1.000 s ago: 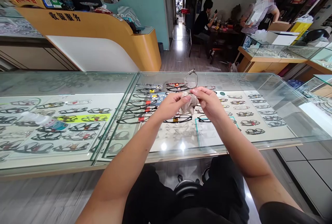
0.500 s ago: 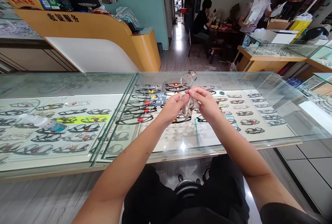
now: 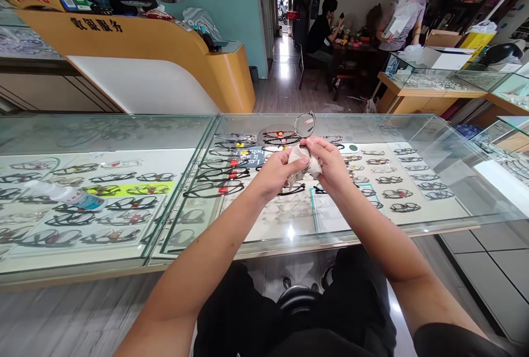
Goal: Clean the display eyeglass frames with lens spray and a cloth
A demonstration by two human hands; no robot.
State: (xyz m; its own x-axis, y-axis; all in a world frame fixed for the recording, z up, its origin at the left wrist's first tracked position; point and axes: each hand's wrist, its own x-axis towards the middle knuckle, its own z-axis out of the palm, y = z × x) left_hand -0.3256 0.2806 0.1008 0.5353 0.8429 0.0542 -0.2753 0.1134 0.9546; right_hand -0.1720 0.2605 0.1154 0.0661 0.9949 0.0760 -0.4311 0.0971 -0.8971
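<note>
Above the glass display counter (image 3: 372,223) I hold a pair of thin-rimmed glasses (image 3: 305,124), one round lens standing up past my fingers. My left hand (image 3: 278,172) pinches a pale cleaning cloth (image 3: 298,154) against the glasses. My right hand (image 3: 330,165) grips the frame with closed fingers, touching the cloth too. The rest of the frame is hidden between my hands. Rows of spectacle frames (image 3: 219,187) lie under the glass below.
A small spray bottle (image 3: 66,196) lies on the counter at the left. Behind it curves an orange service desk (image 3: 165,48). Two people (image 3: 326,26) are at a table at the back right, near more glass cases (image 3: 438,84). A stool stands between my knees.
The glasses turned in my hands, the upright lens now facing me more squarely. My left hand bunched the cloth up higher against the frame. Both hands stayed above the same spot.
</note>
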